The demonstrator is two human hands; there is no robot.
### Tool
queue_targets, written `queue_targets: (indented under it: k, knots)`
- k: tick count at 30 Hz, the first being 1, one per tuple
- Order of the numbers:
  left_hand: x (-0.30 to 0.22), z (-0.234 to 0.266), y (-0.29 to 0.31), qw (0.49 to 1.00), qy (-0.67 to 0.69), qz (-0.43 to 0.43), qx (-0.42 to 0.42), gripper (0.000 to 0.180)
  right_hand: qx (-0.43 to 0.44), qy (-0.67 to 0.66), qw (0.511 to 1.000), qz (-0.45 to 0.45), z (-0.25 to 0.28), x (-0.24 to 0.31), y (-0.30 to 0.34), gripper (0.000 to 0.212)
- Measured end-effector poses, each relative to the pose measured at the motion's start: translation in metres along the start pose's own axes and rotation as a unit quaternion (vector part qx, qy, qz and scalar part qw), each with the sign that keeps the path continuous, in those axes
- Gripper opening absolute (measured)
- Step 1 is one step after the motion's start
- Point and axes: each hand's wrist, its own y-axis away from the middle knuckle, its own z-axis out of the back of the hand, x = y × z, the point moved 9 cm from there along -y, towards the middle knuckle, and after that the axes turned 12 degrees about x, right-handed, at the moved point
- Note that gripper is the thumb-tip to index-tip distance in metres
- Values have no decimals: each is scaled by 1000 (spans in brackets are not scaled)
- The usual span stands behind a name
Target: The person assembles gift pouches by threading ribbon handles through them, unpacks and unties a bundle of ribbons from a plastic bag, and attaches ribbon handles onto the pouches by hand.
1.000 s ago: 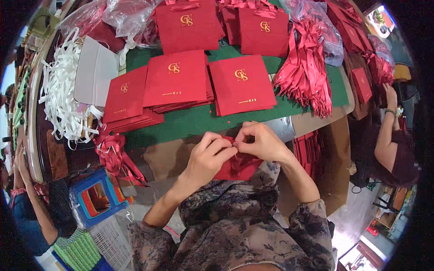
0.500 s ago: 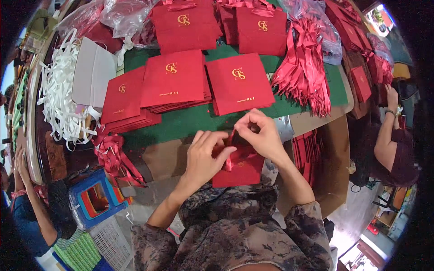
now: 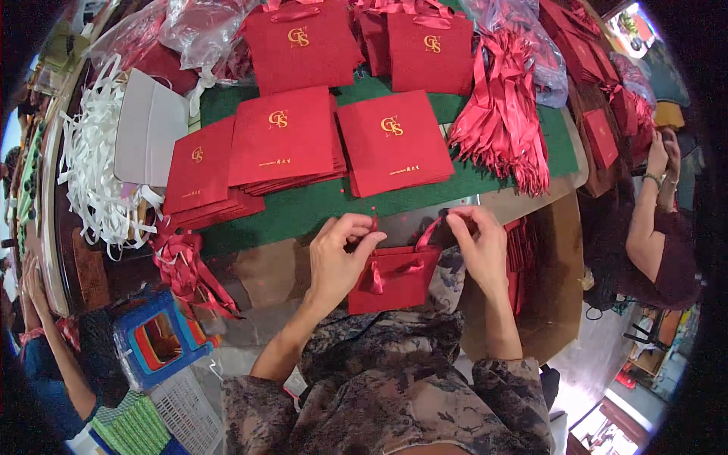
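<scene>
A small red paper bag (image 3: 390, 292) rests at my lap, its top edge facing away from me. A pink-red ribbon handle (image 3: 413, 267) loops over the front of it. My left hand (image 3: 339, 254) is closed in a pinch at the bag's far left corner, with a red ribbon end between thumb and forefinger. Off the far right corner, my right hand (image 3: 484, 246) pinches the end of another ribbon (image 3: 428, 233), which runs taut up from the bag. The bag's inside is mostly hidden.
Stacks of flat red bags (image 3: 284, 140) lie on the green mat (image 3: 292, 216). Red ribbons (image 3: 504, 121) hang in a bundle at right, white ribbons (image 3: 98, 159) heap at left. A cardboard box (image 3: 553, 273) with red bags stands right. Co-workers' arms (image 3: 646, 216) show at both sides.
My hands have drawn apart: the right moved right and nearer, pulling a ribbon with it. The bag's top edge and front ribbon are now more exposed.
</scene>
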Motion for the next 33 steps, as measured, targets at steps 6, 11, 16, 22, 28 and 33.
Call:
queue_targets:
  k: [6,11,16,22,28,33]
  knots:
    - [-13,-2,0,998,-53,-18,11,15,74,-50,995,41,-30,4,-9,13]
    - [-24,-10,-1,998,-43,-47,25,12,162,-257,953,6,-59,12,-8,12]
    - [-29,-20,-2,995,-29,-68,69,13,218,-327,920,6,-68,19,-7,12]
    - [-40,-23,-3,989,-86,-100,71,13,206,-242,946,57,-60,28,-10,9]
    - [-34,-23,5,991,-1,-57,117,39,195,-268,943,24,-43,27,-12,8]
    - [-2,-34,23,971,80,-2,225,85,115,-329,937,30,-30,6,-20,8]
